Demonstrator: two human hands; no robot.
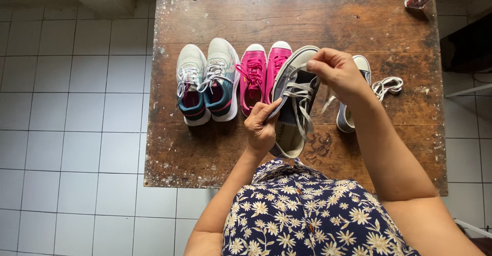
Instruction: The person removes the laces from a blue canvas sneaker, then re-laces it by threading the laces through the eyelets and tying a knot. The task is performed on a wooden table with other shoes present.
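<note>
The left hand is clenched on the side of a grey canvas sneaker held tilted just above the desk, while the right hand pinches its grey lace near the toe; lacing seems the step in hand, and it would call for feeding the lace end through an eyelet with the shoe held steady. The matching sneaker lies largely hidden behind the right forearm, its loose white lace trailing beside it; the lace tip inside the pinch cannot be made out.
</note>
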